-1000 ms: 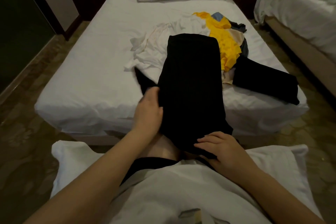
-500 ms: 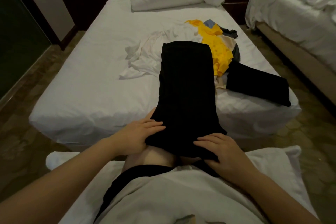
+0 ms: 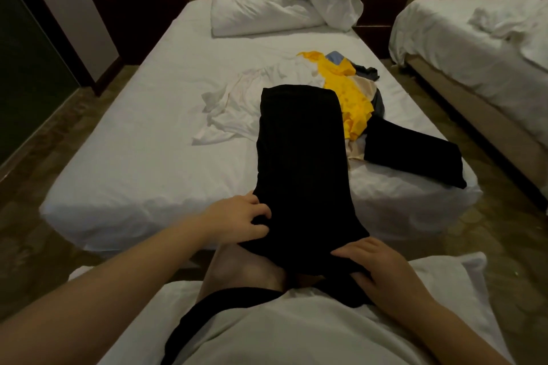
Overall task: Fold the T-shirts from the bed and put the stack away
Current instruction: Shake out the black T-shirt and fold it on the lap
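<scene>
Head view: left fingers (image 3: 256,210) curled, gripping the left edge of black T-shirt (image 3: 299,157); right fingers (image 3: 355,250) flat, slightly apart, pressing its near right corner. Folded narrow, long axis running straight away from fingers, lap onto bed (image 3: 148,157). Near end hard to separate from dark shorts (image 3: 237,298). Beyond right fingers, yellow garment (image 3: 353,98) and folded black garment (image 3: 415,154); beyond left fingers, crumpled white garment (image 3: 237,109).

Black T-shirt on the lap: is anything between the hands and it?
Nothing visible does. Both hands are on the black T-shirt: the left hand curls its fingers into the left edge, and the right hand lies flat on the near right corner.
</scene>
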